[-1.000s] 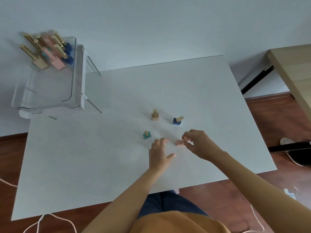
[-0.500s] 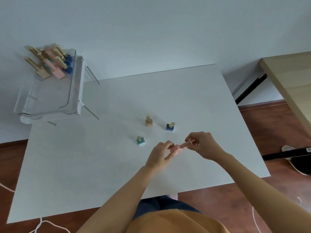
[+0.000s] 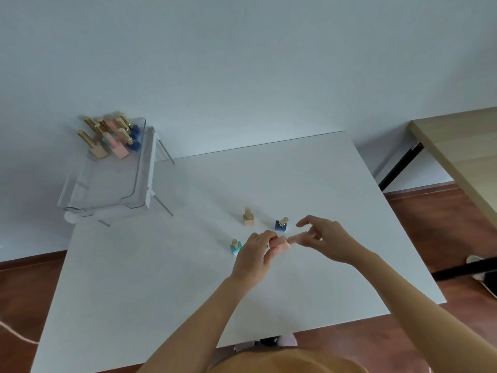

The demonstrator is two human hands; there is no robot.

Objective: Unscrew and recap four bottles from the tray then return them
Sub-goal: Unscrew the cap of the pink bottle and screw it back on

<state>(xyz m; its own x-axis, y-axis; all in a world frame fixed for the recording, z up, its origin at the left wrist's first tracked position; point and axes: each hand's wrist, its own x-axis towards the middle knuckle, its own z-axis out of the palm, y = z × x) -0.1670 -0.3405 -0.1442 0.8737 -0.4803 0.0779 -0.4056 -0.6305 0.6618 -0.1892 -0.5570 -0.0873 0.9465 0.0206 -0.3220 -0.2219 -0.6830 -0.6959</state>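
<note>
My left hand grips a small pink bottle by its square body, held just above the white table. My right hand pinches the bottle's cap end, which is hidden by the fingers; its index finger and thumb are raised and apart. A teal bottle stands just left of my left hand. Beyond the hands stand a beige bottle and a dark blue bottle, each with a gold cap.
A clear plastic tray sits raised at the table's far left corner, with several gold-capped bottles at its far end. A wooden table stands to the right. A cable lies on the floor at the left.
My left hand closed on the pink bottle and lifted it off the table. My right hand moved onto its cap end. The camera view tilted so the table sits lower in frame.
</note>
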